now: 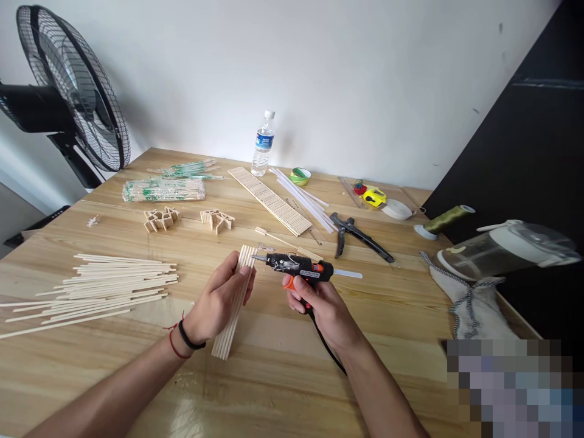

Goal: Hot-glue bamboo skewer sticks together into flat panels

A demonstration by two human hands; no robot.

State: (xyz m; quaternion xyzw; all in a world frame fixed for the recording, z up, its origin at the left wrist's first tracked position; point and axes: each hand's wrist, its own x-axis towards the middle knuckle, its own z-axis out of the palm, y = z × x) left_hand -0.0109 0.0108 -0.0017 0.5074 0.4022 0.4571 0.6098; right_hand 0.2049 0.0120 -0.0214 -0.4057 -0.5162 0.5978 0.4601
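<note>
Our forearms (116, 383) angle inward, left fingers (238, 280) pinching a row of sticks (229, 328) above the bench (274, 395): light, stiff, probably snappable, we'd hold both long edges. Right fingers (305, 292) clasp the glue gun (296, 266), nozzle (258, 258) by the sticks' far end, likely hot!

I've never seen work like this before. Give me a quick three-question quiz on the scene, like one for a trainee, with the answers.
1. Which hand holds the glue gun? a) left b) right
2. True or false: the plastic bottle stands upright.
3. Fill in the missing word: the left hand holds a flat row of pale, thin ____.

Key: 1. b, the right hand. 2. True. 3. sticks.
</note>
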